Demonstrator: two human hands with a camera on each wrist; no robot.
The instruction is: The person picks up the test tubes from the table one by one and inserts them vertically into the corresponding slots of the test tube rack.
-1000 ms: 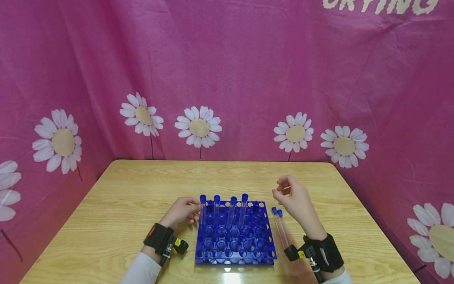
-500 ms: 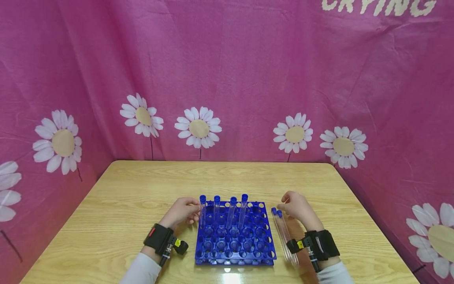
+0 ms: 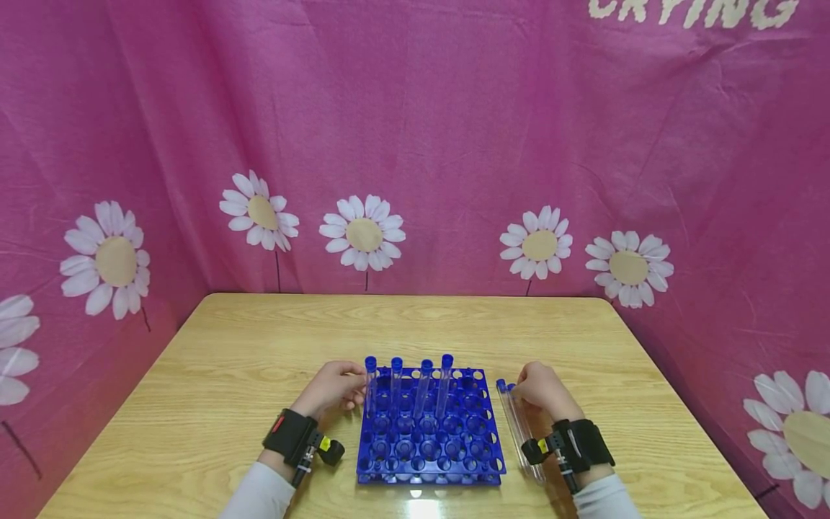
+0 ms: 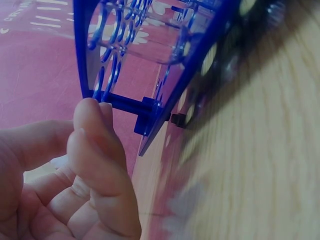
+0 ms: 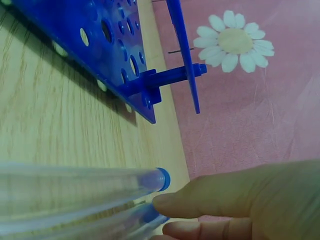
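A blue test tube rack (image 3: 431, 461) stands on the table, with several capped clear test tubes (image 3: 444, 389) upright in its rear part. At its back left corner, my left hand (image 3: 332, 386) pinches the edge of the upper plate; in the left wrist view the fingertips (image 4: 91, 112) cover that corner. Right of the rack, two blue-capped test tubes lie side by side. My right hand (image 3: 543, 389) pinches the right-hand tube (image 5: 135, 220) at its cap, thumb on top. The other tube (image 5: 115, 185) lies untouched beside it.
The wooden table (image 3: 259, 324) carries the rack and tubes. A pink cloth (image 3: 447, 144) with white flowers hangs behind and at both sides. Each wrist wears a black strap with a small camera (image 3: 534, 451), the right one above the lying tubes.
My right hand has come down and toward me onto the cap of the right-hand lying tube, and its fingers have closed there. The left hand and the rack have stayed in place.
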